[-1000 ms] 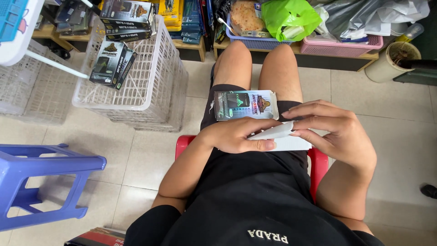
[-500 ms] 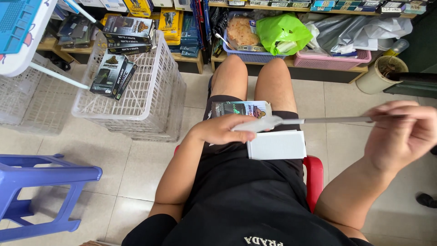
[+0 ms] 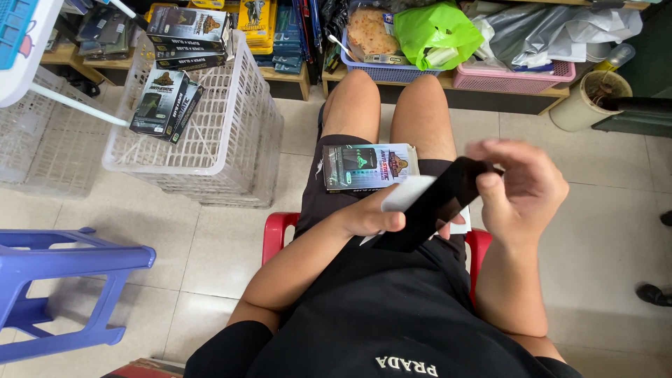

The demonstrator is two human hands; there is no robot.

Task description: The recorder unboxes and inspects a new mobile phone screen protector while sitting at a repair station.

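Right hand, right of centre in the frame, pinches the top end of a black strip that slants down to the left hand, whose fingers close on a white sleeve at centre. Just above, a printed flat box lies on the thighs. A white plastic basket holding dark boxes sits at upper left.

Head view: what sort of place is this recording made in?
Probably a small shop or stockroom for phone accessories: white baskets holding identical boxed packs, low wooden shelves crammed with packaged goods, and another flat pack on the seated person's lap.
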